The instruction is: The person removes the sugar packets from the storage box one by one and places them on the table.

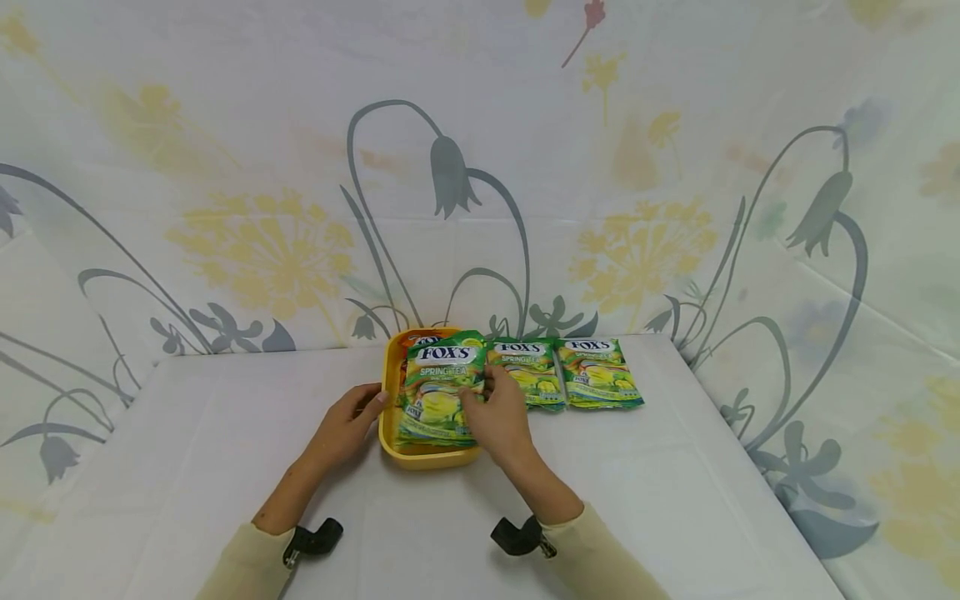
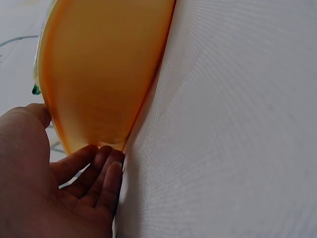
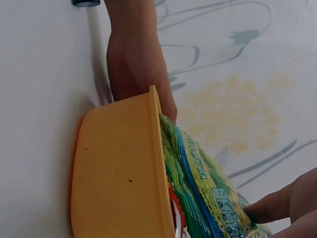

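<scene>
A yellow plastic tub [image 1: 390, 450] holds bags of sweets. My left hand [image 1: 347, 423] holds its left side; in the left wrist view the thumb is at the rim and the fingertips meet the outer wall [image 2: 99, 74]. My right hand [image 1: 498, 412] pinches the right edge of a green Fox's Spring Tea candy bag [image 1: 438, 404], which lies slanted over the tub. In the right wrist view this bag [image 3: 208, 188] leans out past the rim, with the right hand's fingers [image 3: 272, 206] at its edge. Under it shows a bag with red trim [image 1: 412, 340].
Two more green Fox's candy bags, a nearer one [image 1: 528, 379] and a farther one [image 1: 600, 375], lie in a row right of the tub. White cloth covers the table [image 1: 225, 433]. A flower-patterned sheet [image 1: 480, 250] stands behind and along the sides.
</scene>
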The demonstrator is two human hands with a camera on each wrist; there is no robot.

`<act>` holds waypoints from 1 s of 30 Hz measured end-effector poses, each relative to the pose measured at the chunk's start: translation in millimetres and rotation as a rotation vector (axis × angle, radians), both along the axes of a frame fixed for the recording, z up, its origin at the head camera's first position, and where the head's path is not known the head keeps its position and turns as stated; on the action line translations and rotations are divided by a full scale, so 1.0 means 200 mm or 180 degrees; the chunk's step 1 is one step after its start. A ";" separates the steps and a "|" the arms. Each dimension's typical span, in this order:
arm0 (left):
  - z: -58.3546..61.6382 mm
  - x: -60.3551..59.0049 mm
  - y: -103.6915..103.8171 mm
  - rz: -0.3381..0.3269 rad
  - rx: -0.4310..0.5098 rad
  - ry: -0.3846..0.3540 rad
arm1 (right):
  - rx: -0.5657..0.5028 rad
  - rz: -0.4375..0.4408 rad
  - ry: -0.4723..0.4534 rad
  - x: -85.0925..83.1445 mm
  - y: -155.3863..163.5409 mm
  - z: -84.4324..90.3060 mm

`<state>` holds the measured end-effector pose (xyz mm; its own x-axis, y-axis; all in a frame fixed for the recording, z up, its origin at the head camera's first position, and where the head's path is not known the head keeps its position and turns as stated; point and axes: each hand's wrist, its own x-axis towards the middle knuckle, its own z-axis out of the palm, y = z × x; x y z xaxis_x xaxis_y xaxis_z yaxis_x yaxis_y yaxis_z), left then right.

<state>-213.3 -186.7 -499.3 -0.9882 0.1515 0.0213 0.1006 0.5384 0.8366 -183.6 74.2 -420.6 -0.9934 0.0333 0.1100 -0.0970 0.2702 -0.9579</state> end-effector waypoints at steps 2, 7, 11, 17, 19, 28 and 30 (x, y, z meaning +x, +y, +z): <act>0.00 0.00 0.00 -0.0001 -0.0009 0.0001 | -0.0071 0.0002 -0.0011 0.01 0.02 0.01; 0.00 0.00 0.00 -0.0002 -0.0018 0.0016 | -0.0195 -0.0001 0.0008 0.02 0.07 0.02; 0.01 0.00 0.00 0.0005 -0.0029 0.0014 | -0.0250 0.0056 -0.0068 0.04 0.11 0.03; 0.01 0.00 0.01 -0.0006 -0.0024 0.0010 | -0.0346 0.0120 -0.0257 0.09 0.18 0.04; 0.01 0.00 0.01 -0.0007 -0.0015 0.0004 | -0.0356 0.0125 -0.0309 0.10 0.21 0.05; 0.01 0.01 0.01 0.0023 -0.0029 -0.0005 | -0.0394 0.0127 -0.0389 0.16 0.31 0.03; 0.01 0.01 0.01 0.0017 -0.0035 -0.0020 | -0.0387 0.0122 -0.0439 0.18 0.33 0.02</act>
